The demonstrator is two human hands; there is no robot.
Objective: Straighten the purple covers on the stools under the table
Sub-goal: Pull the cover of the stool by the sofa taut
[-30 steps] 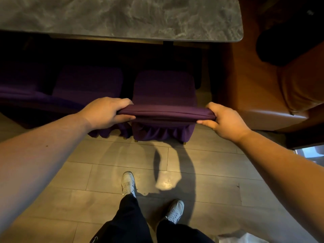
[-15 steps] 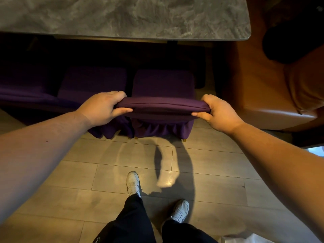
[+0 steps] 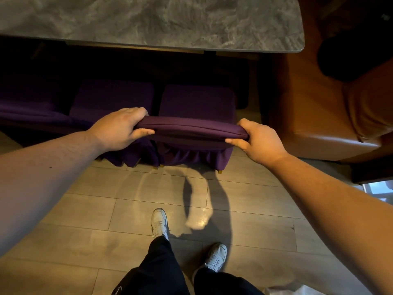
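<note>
A stool with a purple cover stands half under the grey marble table. My left hand grips the cover's front left corner, my right hand its front right corner. The front edge is lifted and stretched taut between them, with the ruffled skirt hanging below. A second purple-covered stool sits just to the left, and a third purple cover lies in shadow at the far left.
An orange-brown leather bench stands close on the right of the stool. The table's edge overhangs the stools. My feet in white sneakers stand on the grey plank floor in front of the stools.
Both hands keep their grip on the cover's front edge. The stool and hands have shifted slightly away from me, toward the table, and the view has drifted a little.
</note>
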